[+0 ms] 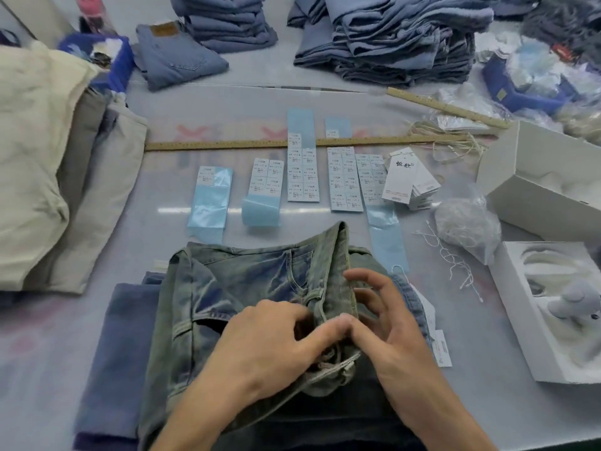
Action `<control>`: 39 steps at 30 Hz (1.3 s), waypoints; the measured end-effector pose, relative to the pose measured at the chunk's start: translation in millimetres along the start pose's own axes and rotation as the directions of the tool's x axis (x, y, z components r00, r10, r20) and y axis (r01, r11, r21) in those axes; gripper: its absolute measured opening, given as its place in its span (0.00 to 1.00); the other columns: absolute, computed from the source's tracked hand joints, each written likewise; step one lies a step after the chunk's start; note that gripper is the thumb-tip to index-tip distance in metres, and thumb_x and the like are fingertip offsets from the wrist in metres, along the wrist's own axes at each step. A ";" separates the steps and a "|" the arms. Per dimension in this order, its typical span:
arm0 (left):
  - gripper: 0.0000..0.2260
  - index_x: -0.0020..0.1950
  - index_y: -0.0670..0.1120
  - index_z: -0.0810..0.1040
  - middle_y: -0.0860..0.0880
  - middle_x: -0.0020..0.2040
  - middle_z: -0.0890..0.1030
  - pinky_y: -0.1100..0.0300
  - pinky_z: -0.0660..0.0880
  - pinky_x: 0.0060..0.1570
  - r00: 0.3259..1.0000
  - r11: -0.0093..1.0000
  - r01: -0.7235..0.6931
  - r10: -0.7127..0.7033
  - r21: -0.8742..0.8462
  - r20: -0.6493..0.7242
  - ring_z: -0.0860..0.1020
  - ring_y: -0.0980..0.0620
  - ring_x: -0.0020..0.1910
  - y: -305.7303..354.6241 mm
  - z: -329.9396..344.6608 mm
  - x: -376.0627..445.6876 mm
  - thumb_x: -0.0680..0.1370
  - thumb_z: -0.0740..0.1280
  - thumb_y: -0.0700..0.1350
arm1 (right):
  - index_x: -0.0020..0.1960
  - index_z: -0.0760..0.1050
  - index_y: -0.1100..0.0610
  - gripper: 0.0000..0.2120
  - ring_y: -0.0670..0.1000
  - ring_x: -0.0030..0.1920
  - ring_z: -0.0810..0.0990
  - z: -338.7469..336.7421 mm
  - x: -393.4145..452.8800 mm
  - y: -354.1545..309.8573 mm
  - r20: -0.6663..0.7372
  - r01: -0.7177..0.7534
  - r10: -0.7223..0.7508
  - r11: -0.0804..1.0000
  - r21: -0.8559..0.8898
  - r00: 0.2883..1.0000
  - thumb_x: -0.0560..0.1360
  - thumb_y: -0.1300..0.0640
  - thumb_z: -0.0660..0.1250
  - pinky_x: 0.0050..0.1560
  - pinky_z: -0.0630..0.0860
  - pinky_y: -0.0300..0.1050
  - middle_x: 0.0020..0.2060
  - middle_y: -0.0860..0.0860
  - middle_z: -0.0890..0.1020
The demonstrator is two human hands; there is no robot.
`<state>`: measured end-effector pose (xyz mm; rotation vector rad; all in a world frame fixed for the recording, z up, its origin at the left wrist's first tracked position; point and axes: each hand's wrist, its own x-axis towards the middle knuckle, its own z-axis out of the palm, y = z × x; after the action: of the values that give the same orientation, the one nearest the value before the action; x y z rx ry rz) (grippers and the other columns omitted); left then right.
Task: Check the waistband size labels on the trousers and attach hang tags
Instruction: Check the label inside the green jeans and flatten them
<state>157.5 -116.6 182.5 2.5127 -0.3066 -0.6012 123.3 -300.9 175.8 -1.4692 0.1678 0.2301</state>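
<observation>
Faded, green-tinted denim trousers (pixel 247 288), coarse and matt, at the worktop's near edge. Worktop (pixel 325 418) smooth, pale, faintly glossy. Sticker sheets (pixel 303 172): white paper labels on shiny blue backing. Wooden ruler (pixel 227 144), matt. Hang tags (pixel 401 177), white card.

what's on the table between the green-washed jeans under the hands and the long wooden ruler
In the head view, sheets of size stickers on blue backing lie in a row between the jeans and the wooden ruler; the tallest strip crosses the ruler.
</observation>
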 end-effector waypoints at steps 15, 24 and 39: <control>0.03 0.46 0.48 0.84 0.44 0.42 0.84 0.63 0.80 0.41 0.983 0.142 -0.064 -0.161 -0.988 -0.087 0.83 0.50 0.39 -43.4 8.5 -18.2 0.75 0.71 0.43 | 0.60 0.80 0.44 0.20 0.59 0.44 0.78 -13.1 -16.5 -3.4 -0.046 0.082 -0.113 0.898 -0.431 0.993 0.77 0.67 0.69 0.44 0.77 0.40 0.43 0.52 0.80; 0.07 0.55 0.39 0.79 0.42 0.44 0.82 0.58 0.78 0.49 0.987 0.268 0.002 -0.158 -0.963 -0.042 0.81 0.50 0.45 -23.0 -3.4 -6.7 0.84 0.62 0.40 | 0.61 0.79 0.48 0.17 0.44 0.52 0.79 24.4 -27.2 -11.0 0.348 0.495 -0.443 0.276 -0.824 0.826 0.73 0.49 0.76 0.53 0.76 0.42 0.55 0.40 0.80; 0.07 0.46 0.54 0.88 0.49 0.37 0.86 0.69 0.74 0.37 0.968 0.607 -0.115 -0.110 -0.786 -0.227 0.81 0.58 0.35 -94.8 -20.1 -31.9 0.71 0.73 0.53 | 0.49 0.79 0.46 0.12 0.40 0.30 0.73 34.9 7.6 -20.6 0.163 0.267 -0.426 0.198 -0.943 0.890 0.71 0.42 0.76 0.34 0.67 0.30 0.32 0.41 0.77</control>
<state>147.9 -18.3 157.2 1.6625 0.0691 -0.2921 134.9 -267.6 197.1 -2.7380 -0.2935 -0.2348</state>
